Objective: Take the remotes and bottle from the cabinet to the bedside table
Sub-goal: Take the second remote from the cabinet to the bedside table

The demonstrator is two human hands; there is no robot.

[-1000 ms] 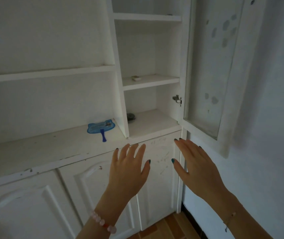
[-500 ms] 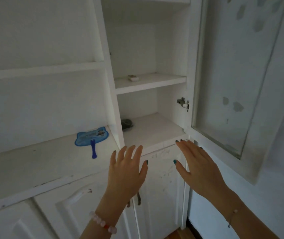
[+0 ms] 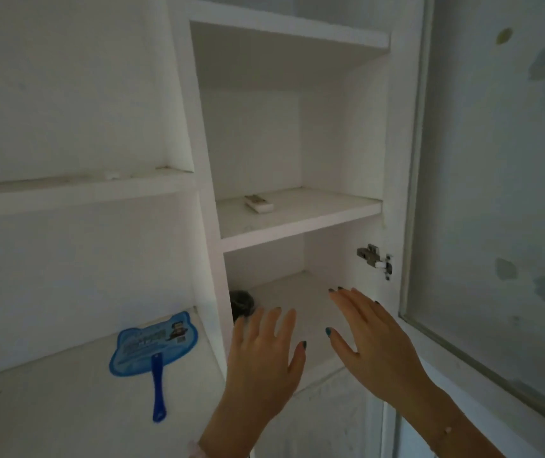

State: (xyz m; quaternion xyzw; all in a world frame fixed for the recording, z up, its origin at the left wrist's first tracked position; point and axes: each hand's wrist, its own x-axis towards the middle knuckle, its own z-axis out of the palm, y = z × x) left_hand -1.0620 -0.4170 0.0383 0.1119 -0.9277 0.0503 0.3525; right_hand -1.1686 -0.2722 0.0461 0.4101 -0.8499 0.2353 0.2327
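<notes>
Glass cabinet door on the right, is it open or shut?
Open: the glass door stands angled outward, hinge exposed, the remote on the shelf in plain view.

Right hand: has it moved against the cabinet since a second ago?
Yes. The right hand has risen from in front of the lower door, past the shelf's front edge. It now reaches over the bottom shelf, just below the hinge.
</notes>
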